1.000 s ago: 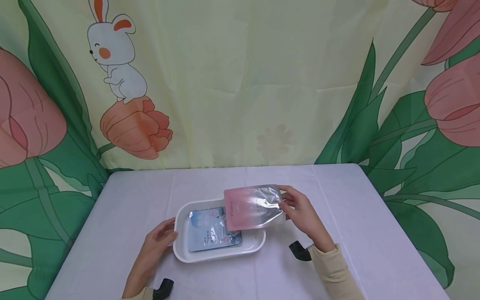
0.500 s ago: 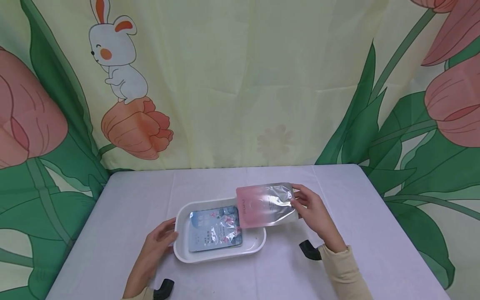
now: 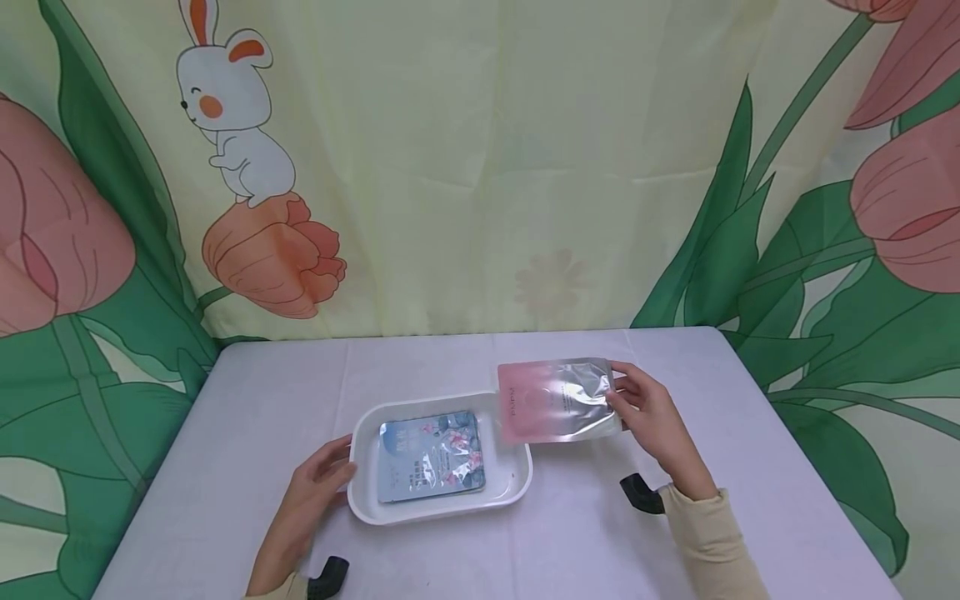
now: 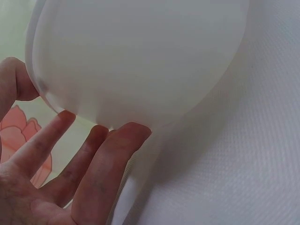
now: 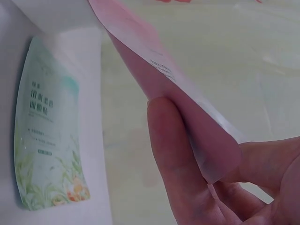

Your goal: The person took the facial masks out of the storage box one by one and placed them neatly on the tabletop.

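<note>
Silvery-pink pouch [image 3: 558, 400], long axis left-to-right, pink end leftward, overlaps the tray [image 3: 504, 482] at its right end, its lettering unreadably small. The right hand [image 3: 656, 417] pinches the silver end; the left hand [image 3: 317, 479] loosely touches the tray.

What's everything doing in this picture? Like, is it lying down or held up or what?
White tray: upright on the table
Blue packet: lying flat in the tray, flowery side up
Pink-and-silver packet: held up in the air
Right hand: pinching that packet's silver end
Left hand: touching the tray's end
Green packet: lying flat, printed side up
Curtain: hanging, slightly creased
</note>
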### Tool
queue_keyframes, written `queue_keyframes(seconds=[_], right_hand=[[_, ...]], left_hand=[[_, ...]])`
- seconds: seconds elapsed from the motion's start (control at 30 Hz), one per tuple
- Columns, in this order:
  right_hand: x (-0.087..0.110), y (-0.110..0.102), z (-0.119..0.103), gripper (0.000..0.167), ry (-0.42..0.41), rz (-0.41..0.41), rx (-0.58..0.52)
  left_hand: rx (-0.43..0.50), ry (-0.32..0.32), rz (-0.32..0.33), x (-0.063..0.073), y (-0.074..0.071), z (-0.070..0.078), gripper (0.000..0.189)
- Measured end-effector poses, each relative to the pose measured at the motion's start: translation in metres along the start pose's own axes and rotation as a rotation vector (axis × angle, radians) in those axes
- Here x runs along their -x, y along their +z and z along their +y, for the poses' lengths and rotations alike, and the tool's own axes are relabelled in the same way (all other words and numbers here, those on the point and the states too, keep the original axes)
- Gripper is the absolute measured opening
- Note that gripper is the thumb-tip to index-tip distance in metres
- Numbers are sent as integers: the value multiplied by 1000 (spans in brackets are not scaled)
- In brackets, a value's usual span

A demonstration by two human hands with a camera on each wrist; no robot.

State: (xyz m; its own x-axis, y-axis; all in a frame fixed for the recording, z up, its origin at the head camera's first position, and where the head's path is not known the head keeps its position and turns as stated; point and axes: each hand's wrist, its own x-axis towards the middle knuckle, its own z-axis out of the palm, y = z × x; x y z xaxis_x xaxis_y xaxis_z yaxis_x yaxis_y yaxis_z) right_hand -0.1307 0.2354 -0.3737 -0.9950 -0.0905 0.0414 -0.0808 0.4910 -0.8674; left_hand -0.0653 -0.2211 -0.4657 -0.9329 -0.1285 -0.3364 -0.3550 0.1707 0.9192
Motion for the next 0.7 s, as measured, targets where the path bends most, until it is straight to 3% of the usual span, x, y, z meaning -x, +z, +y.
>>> queue_keyframes(seconds=[0.7], right_hand=[[2, -31, 13, 51, 58, 69, 102]], left_hand=[[15, -3, 0, 0, 0, 0, 56]])
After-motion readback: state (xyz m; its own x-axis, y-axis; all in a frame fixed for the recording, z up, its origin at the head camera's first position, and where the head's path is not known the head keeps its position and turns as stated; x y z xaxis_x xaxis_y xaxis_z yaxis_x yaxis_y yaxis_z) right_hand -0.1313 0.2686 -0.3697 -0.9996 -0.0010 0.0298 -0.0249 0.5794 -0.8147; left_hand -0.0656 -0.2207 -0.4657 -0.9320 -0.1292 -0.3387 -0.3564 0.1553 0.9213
